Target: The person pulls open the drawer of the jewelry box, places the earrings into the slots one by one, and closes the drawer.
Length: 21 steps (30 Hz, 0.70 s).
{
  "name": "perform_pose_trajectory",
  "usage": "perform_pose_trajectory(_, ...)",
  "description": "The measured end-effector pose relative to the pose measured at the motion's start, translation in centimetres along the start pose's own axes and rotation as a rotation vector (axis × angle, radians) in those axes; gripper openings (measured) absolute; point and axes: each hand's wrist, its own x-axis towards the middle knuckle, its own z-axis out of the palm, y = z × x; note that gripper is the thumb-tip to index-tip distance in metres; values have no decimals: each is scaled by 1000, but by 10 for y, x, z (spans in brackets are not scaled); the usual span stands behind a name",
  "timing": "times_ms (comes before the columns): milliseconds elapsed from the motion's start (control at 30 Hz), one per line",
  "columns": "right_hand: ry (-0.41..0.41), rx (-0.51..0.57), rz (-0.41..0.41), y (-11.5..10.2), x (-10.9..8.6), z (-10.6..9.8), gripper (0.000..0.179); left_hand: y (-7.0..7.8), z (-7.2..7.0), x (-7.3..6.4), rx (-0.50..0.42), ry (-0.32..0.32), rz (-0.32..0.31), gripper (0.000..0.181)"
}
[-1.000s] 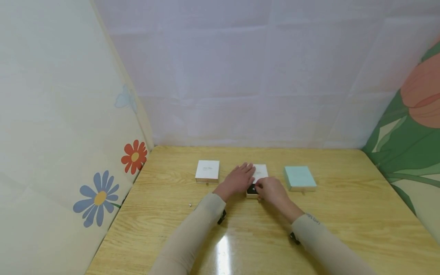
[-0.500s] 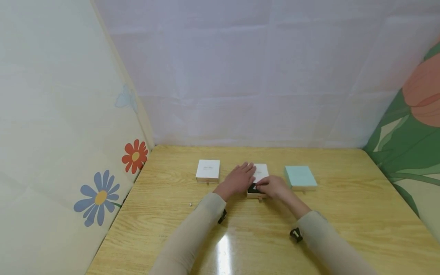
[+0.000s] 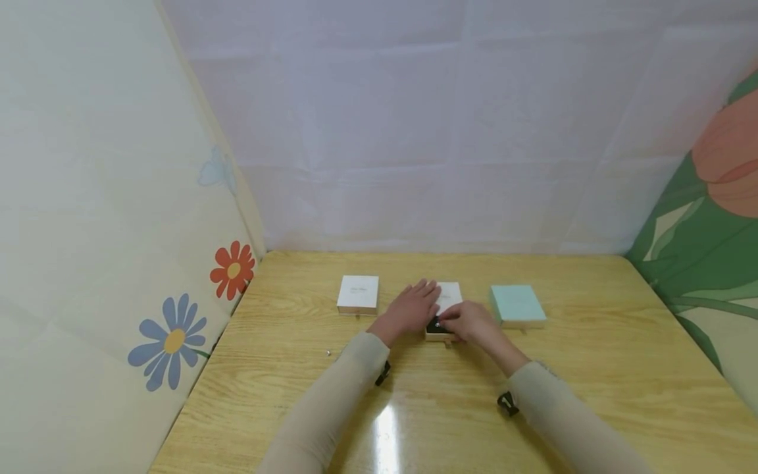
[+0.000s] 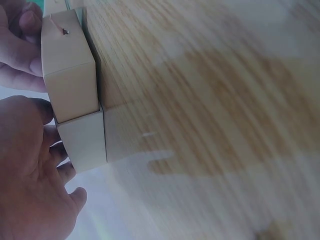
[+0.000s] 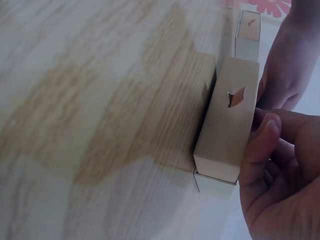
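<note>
My left hand [image 3: 410,308] rests with straight fingers on the white sleeve of a small drawer box [image 3: 450,296], in the middle of the three boxes. The box's drawer [image 3: 437,337] is pulled out towards me and shows a black insert [image 3: 431,326]. Over this insert my right hand [image 3: 472,322] has thumb and forefinger together at a small silvery piece [image 3: 438,323], too small to name. In the right wrist view the bent fingers are beside the cream drawer [image 5: 227,125] with its ribbon pull [image 5: 237,97]; the drawer's inside is hidden.
A closed white drawer box [image 3: 358,293] stands to the left and a mint-green one [image 3: 517,305] to the right. Another tiny shiny piece [image 3: 328,353] lies on the wooden table [image 3: 266,395], left of my left forearm. Printed cloth walls enclose the back and sides.
My right hand has shifted slightly at the drawer, its fingertips staying over the black insert by the silvery piece. My left hand and all the boxes have kept their places.
</note>
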Motion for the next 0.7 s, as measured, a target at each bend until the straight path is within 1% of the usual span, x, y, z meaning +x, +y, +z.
perform_pose_trajectory(267, 31, -59, -45, 2, 1, 2, 19, 1, 0, 0, 3, -15, -10, 55)
perform_pose_trajectory(400, 34, -60, -65, 3, 0, 1, 20, 0, 0, 0, 3, -16, -8, 55)
perform_pose_trajectory(533, 30, -18, -75, 4, -2, 1, 21, 0, 1, 0, 11, -11, -8, 55)
perform_pose_trajectory(700, 40, 78, -62, 5, -6, 0, 21, 0, 1, -1, 21, -3, -7, 55)
